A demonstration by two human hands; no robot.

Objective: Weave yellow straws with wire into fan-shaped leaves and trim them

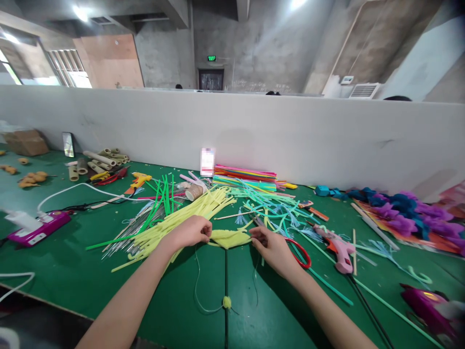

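A leaf-shaped piece made of yellow pipe cleaners (230,238) is stretched between my two hands above the green table. My left hand (192,231) pinches its left end with closed fingers. At the other end, my right hand (269,245) has thumb and fingertips together on the tip. Red-handled scissors (300,253) lie just beside and partly under my right hand. A bundle of loose yellow pipe cleaners (196,208) spreads behind my left hand. Nearer to me, a small yellow ball (227,302) sits on the table with a thin clear thread by it.
A pink glue gun (341,249) lies to the right, a yellow glue gun (140,180) at back left. Purple power strips (39,228) stand at both sides. Teal pipe cleaners (271,206) cover the middle back. A phone (207,162) leans on the white partition (163,126).
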